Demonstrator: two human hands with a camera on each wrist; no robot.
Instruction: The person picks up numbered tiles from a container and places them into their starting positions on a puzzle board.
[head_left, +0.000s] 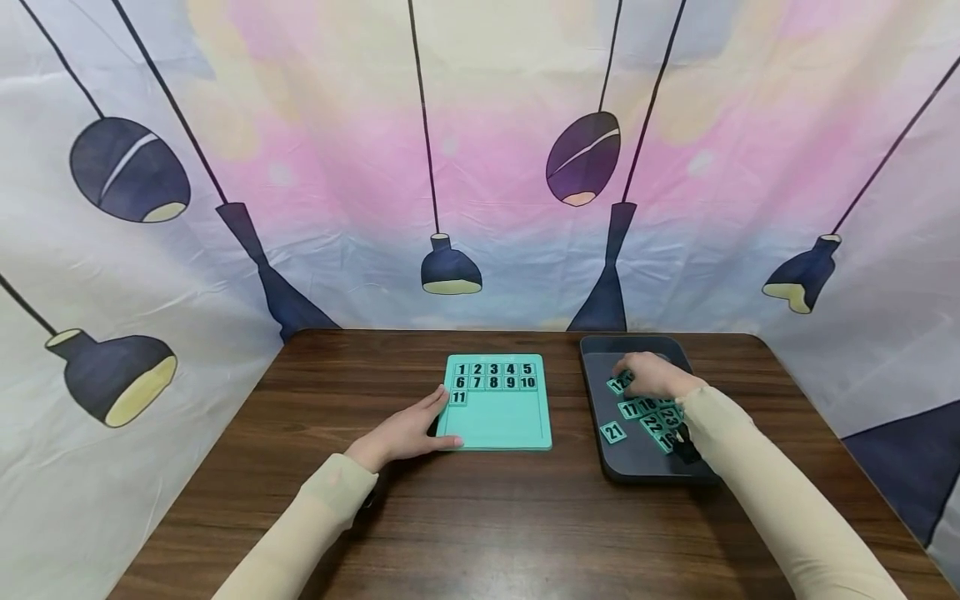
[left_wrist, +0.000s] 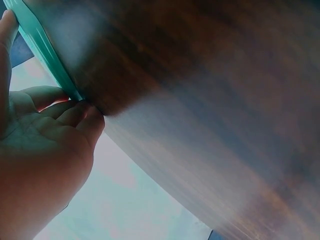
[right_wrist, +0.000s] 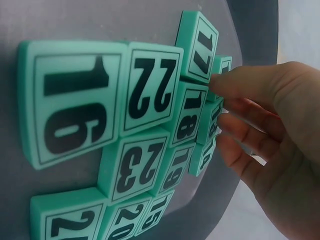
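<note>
Head view: the right hand (head_left: 654,375), nearer the numbered tiles (head_left: 654,427) than the left hand (head_left: 408,428) spread against the green board (head_left: 498,422), bends over the dark tray (head_left: 621,461), fingers slightly parted, grip unclear, one tile (head_left: 618,384) just on their near side.

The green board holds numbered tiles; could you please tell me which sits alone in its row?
Tile 11, directly below tile 6; both rows of tiles above hold five each.

1 brown table (head_left: 495,517) stands before a pastel, lamp-printed cloth (head_left: 330,142).
</note>
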